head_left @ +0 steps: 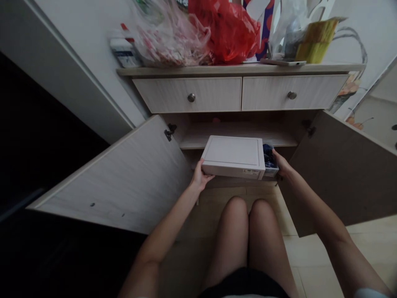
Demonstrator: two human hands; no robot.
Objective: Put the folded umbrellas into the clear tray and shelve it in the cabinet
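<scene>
A white box [233, 157] is being held in front of a cabinet [186, 95] shelf [238, 134], between the open left door [118, 178] and right door [341, 165]. Its left corner is being cupped by the left hand [201, 177], fingers curled beneath. A clear tub [269, 159] is being touched by the right hand [283, 163], whose grip cannot be told.

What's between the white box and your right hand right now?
In the head view, a clear plastic pack of something dark blue sits between the white box and the right hand, against the box's end.
</scene>
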